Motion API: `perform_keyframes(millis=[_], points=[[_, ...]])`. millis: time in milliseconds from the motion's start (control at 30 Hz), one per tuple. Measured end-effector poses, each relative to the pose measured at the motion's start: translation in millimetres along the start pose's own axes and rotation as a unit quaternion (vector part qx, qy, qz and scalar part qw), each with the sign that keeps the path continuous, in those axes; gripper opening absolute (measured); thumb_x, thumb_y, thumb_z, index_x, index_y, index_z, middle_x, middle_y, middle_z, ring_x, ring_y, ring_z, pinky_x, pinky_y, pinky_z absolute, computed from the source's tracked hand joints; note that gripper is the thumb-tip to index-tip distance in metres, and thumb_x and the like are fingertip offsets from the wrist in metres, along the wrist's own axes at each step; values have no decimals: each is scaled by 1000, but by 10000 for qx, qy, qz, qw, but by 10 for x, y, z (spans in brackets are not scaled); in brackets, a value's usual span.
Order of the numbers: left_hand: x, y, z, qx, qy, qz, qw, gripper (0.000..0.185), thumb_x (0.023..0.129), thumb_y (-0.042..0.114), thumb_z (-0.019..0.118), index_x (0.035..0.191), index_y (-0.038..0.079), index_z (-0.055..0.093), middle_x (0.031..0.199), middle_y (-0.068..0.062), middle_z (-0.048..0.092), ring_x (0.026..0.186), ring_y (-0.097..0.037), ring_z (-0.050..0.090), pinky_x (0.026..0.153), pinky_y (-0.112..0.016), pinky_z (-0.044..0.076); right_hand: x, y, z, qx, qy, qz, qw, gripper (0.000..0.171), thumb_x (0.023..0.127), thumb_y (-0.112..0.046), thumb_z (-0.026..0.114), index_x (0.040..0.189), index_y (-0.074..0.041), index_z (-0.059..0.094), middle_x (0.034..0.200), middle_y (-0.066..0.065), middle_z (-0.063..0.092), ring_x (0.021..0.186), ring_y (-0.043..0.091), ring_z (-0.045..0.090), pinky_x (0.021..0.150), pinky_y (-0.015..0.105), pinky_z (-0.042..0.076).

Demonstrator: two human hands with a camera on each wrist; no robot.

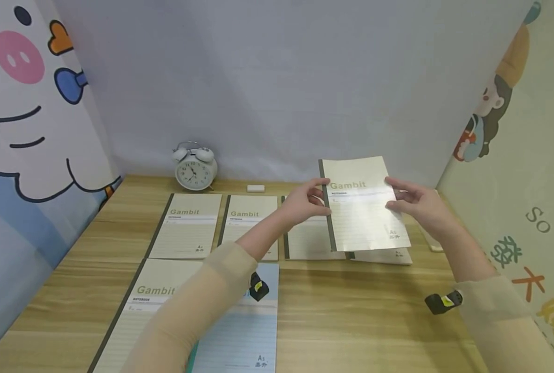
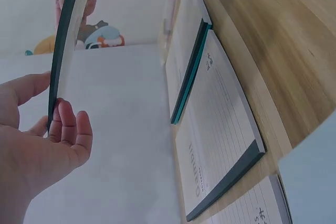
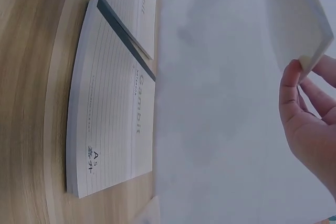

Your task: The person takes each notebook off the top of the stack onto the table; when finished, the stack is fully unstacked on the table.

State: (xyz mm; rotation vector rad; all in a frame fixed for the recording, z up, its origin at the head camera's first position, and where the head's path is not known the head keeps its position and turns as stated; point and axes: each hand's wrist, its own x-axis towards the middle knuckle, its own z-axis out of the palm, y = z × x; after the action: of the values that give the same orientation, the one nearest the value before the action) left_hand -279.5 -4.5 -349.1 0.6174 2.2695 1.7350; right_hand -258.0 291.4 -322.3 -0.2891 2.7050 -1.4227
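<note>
"Gambit" and "NOTEBOOK" read across the cream notebook (image 1: 363, 204) I'm holding up. The notebooks lying on the desk (image 1: 375, 311) say "Gambit" too, with "A5" low on the blue notebook (image 1: 244, 331).

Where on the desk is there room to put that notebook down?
Bare wood lies at the near right of the desk, right of the blue notebook and in front of the back row. The left and back are crowded with notebooks. Both the left hand and right hand hold the raised notebook.

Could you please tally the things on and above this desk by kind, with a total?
Notebooks: 7, one held notebook between left hand and right hand, four in the back row, two in front
Alarm clock: 1
Eraser: 1
Total: 9
</note>
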Motion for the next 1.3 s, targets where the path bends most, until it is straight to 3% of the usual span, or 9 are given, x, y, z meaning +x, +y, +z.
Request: perform_keyframes(millis=[167, 267, 433, 533, 600, 733, 900, 1133, 1300], points=[[-117, 10, -71, 337, 106, 48, 9994, 66, 81, 13, 74, 140, 22, 45, 106, -2, 55, 94, -16, 56, 79, -29, 48, -66, -75, 55, 7, 11, -140, 9999, 59, 86, -32, 70, 140, -24, 47, 108, 4, 63, 102, 12, 53, 102, 50, 34], [-182, -3, -98, 424, 105, 103, 9990, 66, 81, 14, 75, 139, 21, 46, 102, -2, 57, 92, -16, 56, 79, -28, 48, -106, -98, 86, -169, -37, -231, 9996, 59, 86, -32, 70, 140, -24, 47, 102, 4, 65, 97, 12, 57, 97, 44, 39], [-311, -19, -129, 541, -39, 163, 9984, 71, 80, 16, 76, 142, 19, 42, 94, -2, 63, 88, -16, 57, 76, -28, 48, -173, -123, 130, -656, -171, -450, 9967, 60, 86, -34, 69, 140, -25, 47, 114, 1, 62, 97, 11, 57, 85, 28, 43], [-405, -31, -153, 694, -175, 131, 9974, 72, 80, 17, 76, 142, 19, 41, 91, -1, 65, 87, -15, 57, 74, -27, 48, -215, -140, 157, -631, -312, -705, 9950, 57, 86, -30, 70, 139, -20, 49, 124, 0, 58, 96, 10, 58, 82, 20, 44], [-473, -40, -168, 795, -252, 113, 9964, 71, 80, 18, 76, 142, 20, 41, 90, 0, 65, 87, -15, 57, 73, -26, 48, -242, -148, 181, -527, -436, -892, 9937, 56, 86, -24, 70, 137, -15, 51, 121, 2, 58, 93, 9, 57, 77, 19, 46], [-613, -61, -182, 845, -351, 112, 9957, 69, 80, 17, 76, 141, 20, 43, 90, 0, 64, 87, -16, 56, 73, -27, 47, -299, -157, 240, -387, -777, -1073, 9904, 56, 86, -18, 70, 137, -10, 50, 107, 7, 56, 90, 10, 53, 72, 20, 47], [-761, -152, -166, 1008, -450, 56, 9939, 69, 79, 20, 76, 140, 21, 43, 87, 1, 63, 84, -15, 55, 73, -28, 46, -357, -125, 334, -702, -1084, -1322, 9828, 57, 82, -20, 74, 134, -12, 51, 93, 7, 52, 80, 12, 51, 60, 22, 45], [-925, -336, -103, 1294, -610, -12, 9897, 71, 79, 22, 78, 140, 21, 43, 84, 4, 63, 83, -14, 56, 73, -30, 47, -426, -14, 506, -803, -1494, -1506, 9740, 63, 78, -21, 78, 134, -11, 50, 88, 5, 50, 79, 12, 49, 68, 21, 49], [-1067, -412, -30, 1529, -746, 1, 9854, 71, 78, 22, 78, 139, 17, 43, 81, 7, 61, 82, -11, 56, 76, -29, 46, -490, 39, 623, -1073, -1716, -1563, 9667, 61, 80, -24, 76, 134, -13, 50, 81, 2, 48, 71, 9, 45, 62, 21, 43]])
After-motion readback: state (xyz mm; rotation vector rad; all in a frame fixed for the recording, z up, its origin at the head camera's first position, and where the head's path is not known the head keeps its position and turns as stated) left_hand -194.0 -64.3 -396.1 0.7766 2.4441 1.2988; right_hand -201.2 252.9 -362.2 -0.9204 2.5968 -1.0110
